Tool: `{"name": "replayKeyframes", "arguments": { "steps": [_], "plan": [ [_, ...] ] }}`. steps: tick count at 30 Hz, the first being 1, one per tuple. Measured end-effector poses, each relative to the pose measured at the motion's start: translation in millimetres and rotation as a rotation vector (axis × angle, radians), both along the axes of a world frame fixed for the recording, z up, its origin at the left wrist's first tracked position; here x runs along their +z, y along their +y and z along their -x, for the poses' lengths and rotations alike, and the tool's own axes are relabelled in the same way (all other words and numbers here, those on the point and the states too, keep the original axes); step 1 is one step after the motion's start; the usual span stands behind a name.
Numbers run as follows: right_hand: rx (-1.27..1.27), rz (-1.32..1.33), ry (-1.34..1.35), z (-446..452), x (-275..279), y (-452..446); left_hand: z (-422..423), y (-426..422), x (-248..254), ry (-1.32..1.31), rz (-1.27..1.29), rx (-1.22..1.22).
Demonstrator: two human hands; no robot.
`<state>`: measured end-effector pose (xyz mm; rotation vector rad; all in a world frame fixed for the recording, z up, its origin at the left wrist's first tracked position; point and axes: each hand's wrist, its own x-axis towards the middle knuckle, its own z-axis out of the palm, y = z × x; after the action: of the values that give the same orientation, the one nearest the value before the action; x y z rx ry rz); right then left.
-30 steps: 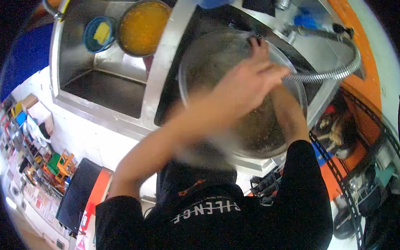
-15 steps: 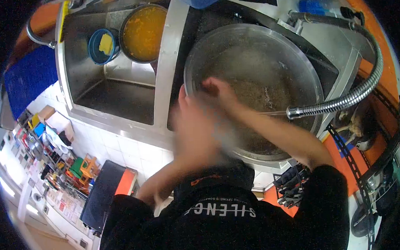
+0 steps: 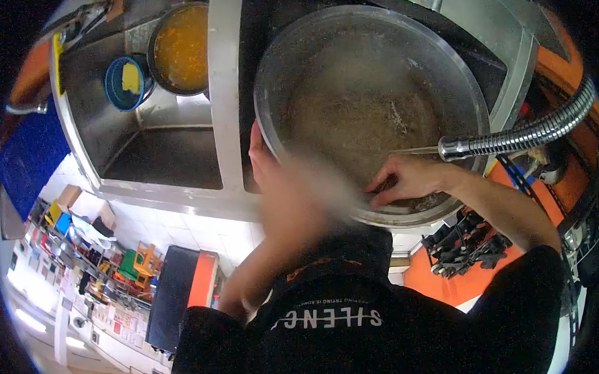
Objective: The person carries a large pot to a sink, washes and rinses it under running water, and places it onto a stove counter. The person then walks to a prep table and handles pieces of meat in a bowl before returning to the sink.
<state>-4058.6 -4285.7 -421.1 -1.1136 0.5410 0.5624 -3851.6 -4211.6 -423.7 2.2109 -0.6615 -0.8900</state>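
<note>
While water (image 3: 414,151) issues from the flexible metal hose (image 3: 535,136), the right hand (image 3: 408,178) reaches over the near right rim of the large metal pot (image 3: 273,89). Its fingers are curled, thumb and forefinger directed towards the near inner wall; whether they pinch anything, or touch the wall, cannot be told. The left hand (image 3: 280,191) lies at the near left rim, its visible fingers close together along the outside (a pale blur hides the thumb side, so the firmness of any grip is uncertain). The pot stands at the right basin of the steel sink (image 3: 227,90), its brownish interior facing the viewer. In the left basin, a pan (image 3: 152,60) with orange contents stands beside a blue tub (image 3: 111,85) containing a yellow piece (image 3: 131,79).

Several hazards may be inferred. A wet rim could slip from the left hand, letting the pot shift or tip. The stream, meeting the right hand or wrist, could be deflected and splash over the near edge. A knock from the right forearm could swing the hose nozzle and misdirect the water.
</note>
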Motion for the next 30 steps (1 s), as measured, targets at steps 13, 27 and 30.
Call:
{"name": "replayKeyframes", "arguments": {
  "steps": [13,27,30],
  "plan": [
    [-0.524,0.479,-0.037,-71.1,9.8,33.2,2.1,-3.8,13.7,0.799,0.310,0.502],
    [-0.245,0.268,-0.166,0.8,39.2,14.2,-7.8,21.0,-23.2,-0.074,0.031,-0.055],
    [0.051,0.239,-0.136,85.2,63.3,-12.0,-3.3,10.2,-13.2,0.236,0.112,0.235]
  ]
}}
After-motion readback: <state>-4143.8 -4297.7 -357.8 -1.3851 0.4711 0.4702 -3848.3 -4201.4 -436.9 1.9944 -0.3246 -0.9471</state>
